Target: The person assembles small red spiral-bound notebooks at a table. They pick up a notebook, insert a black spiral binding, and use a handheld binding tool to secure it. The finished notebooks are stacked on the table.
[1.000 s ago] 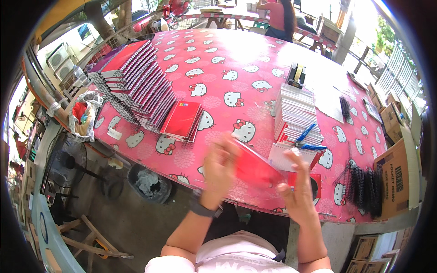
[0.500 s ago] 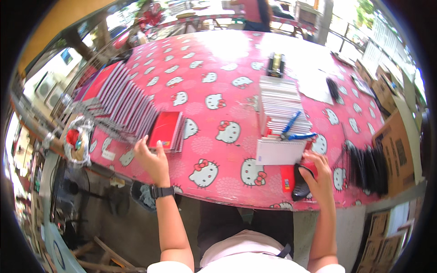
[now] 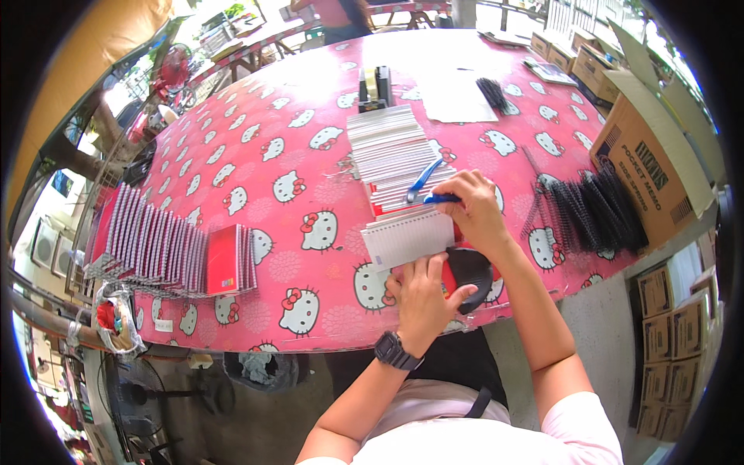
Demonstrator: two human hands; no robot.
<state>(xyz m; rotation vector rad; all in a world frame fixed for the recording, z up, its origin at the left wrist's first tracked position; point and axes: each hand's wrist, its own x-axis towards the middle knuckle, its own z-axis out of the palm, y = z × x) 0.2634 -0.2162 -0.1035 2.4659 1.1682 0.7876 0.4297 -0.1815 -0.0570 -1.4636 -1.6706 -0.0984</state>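
The right hand [image 3: 479, 209] has its thumb and fingertips drawn close together at one handle of the blue-handled pliers [image 3: 422, 184]; whether they actually clamp it cannot be told from this angle. The pliers lie splayed at the near end of the row of white-paged pads [image 3: 387, 143], where the tool sits easily within the right hand's reach. The left hand [image 3: 425, 298] has its fingertips at the near edge of the ruled notepad [image 3: 407, 240], its thumb standing apart from them toward a rounded black object [image 3: 471, 279] whose kind is unclear. That spread posture would suit steadying the loose pages, though how firmly it presses does not show. The notepad lies flat against the near end of the row, and red shows beneath the black object, which perhaps serves as a weight. At the row's far end stands a tape dispenser [image 3: 375, 89], possibly a stop for the leaning pads. To the right, black spiral coils [image 3: 597, 213] lie beside an open cardboard carton [image 3: 655, 147], handy to the right arm. Well off to the left, spiral-bound notebooks [image 3: 151, 244] form a long row, with red-covered notebooks [image 3: 223, 260] lying at its end, apart from the unbound-looking pads.
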